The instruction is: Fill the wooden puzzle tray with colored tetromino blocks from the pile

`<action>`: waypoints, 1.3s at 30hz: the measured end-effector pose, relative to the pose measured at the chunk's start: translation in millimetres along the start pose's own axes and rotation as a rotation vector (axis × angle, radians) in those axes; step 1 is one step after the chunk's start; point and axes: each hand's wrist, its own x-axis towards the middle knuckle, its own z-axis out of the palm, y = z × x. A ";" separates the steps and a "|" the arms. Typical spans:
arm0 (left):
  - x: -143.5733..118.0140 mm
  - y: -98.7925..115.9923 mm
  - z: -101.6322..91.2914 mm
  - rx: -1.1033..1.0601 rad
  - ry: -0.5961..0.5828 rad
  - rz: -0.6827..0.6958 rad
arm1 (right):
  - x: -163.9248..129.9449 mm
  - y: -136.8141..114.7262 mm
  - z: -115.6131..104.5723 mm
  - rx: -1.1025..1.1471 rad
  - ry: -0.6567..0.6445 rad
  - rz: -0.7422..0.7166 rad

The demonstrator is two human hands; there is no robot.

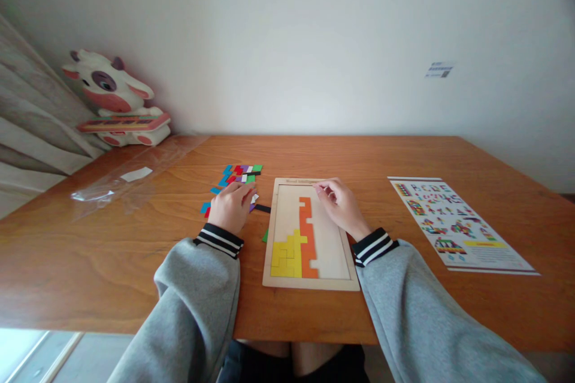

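Grey sleeves (193,305), wooden table (112,251) (white wall (314,42))

A shallow pale wooden puzzle tray (354,278) lies flat on the brown wooden bench (90,251), between two grey sleeves with black-and-white striped cuffs. Yellow block pieces (286,256) fill its near left corner, and a column of orange block pieces (306,233) runs up beside them, touching them. The right hand (340,202) rests over the tray's far right part, fingertips near the top of the orange column. The left hand (231,206) lies on a loose heap of small coloured flat pieces (240,172) just left of the tray. A printed pattern sheet (458,224) lies well apart on the right. A white-and-pink cow toy (114,99) and clear plastic wrap (130,182) sit far left.
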 end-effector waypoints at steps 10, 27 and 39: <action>-13.2 48.1 28.8 -0.992 -0.193 -0.135 | -3.5 -20.7 0.9 0.131 -0.133 -0.031; -19.9 53.3 33.9 -0.739 -0.130 0.178 | 2.0 -17.2 7.1 0.434 -0.161 0.196; -19.2 53.2 36.5 -0.281 -0.264 0.627 | 40.0 25.4 17.1 0.255 -0.146 0.234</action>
